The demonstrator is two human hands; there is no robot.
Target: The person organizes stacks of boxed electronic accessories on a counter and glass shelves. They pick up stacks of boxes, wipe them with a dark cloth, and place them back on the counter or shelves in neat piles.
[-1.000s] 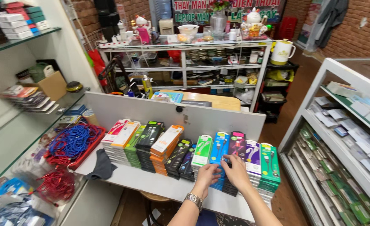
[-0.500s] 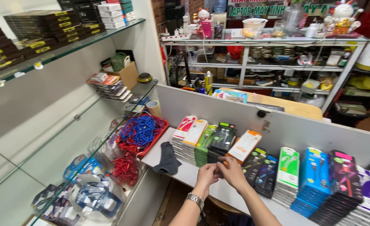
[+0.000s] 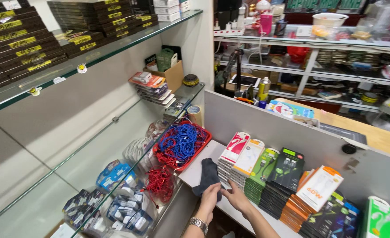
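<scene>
A dark grey cloth (image 3: pixel 208 173) lies on the white counter (image 3: pixel 196 171), left of several stacks of packaged boxes. My left hand (image 3: pixel 210 198), with a metal watch on the wrist, has its fingers closed on the cloth's near edge. Beside it, my right hand (image 3: pixel 238 199) has its fingers spread, touching the cloth's corner at the foot of the pink-and-white box stack (image 3: pixel 235 148). Further stacks run right: white-and-orange (image 3: pixel 249 157), green (image 3: pixel 264 166), black (image 3: pixel 287 170) and orange (image 3: pixel 318 188).
A red tray (image 3: pixel 202 147) of blue and red cables sits left of the cloth. Loose red cables (image 3: pixel 159 183) and blue packets (image 3: pixel 114 174) lie on the lower glass shelf (image 3: pixel 27 211). A grey partition (image 3: pixel 256 121) backs the counter. Black boxes (image 3: pixel 23 44) fill the upper shelf.
The view has swung left along the counter. Both hands have moved left, from the coloured box stacks to the grey cloth at the counter's left end.
</scene>
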